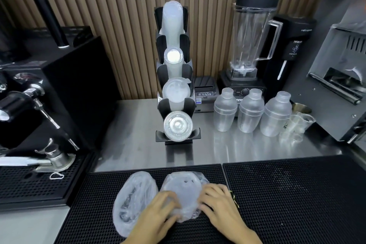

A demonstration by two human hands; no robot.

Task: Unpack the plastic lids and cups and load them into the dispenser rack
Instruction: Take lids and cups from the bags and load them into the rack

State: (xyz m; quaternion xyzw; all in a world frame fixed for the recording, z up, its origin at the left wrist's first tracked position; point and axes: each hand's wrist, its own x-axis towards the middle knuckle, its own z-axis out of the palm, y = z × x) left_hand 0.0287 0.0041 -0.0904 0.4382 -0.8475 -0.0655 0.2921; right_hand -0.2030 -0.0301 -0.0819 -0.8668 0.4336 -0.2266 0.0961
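Head view: left hand (158,211) and right hand (218,201) both grasping the bagged lid stack (183,194) on the bar mat (297,194). Dispenser rack (175,77) straight ahead, well apart. Second bag (132,202) just beside, nearer the left hand.

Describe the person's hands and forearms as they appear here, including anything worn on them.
Both hands are bare, with no gloves and no rings that can be made out. The left hand and its forearm show no sleeve, watch or band. The right hand has a gold-coloured bracelet or watch at the wrist; its forearm is likewise uncovered. The picture is too soft to show the nails in detail.
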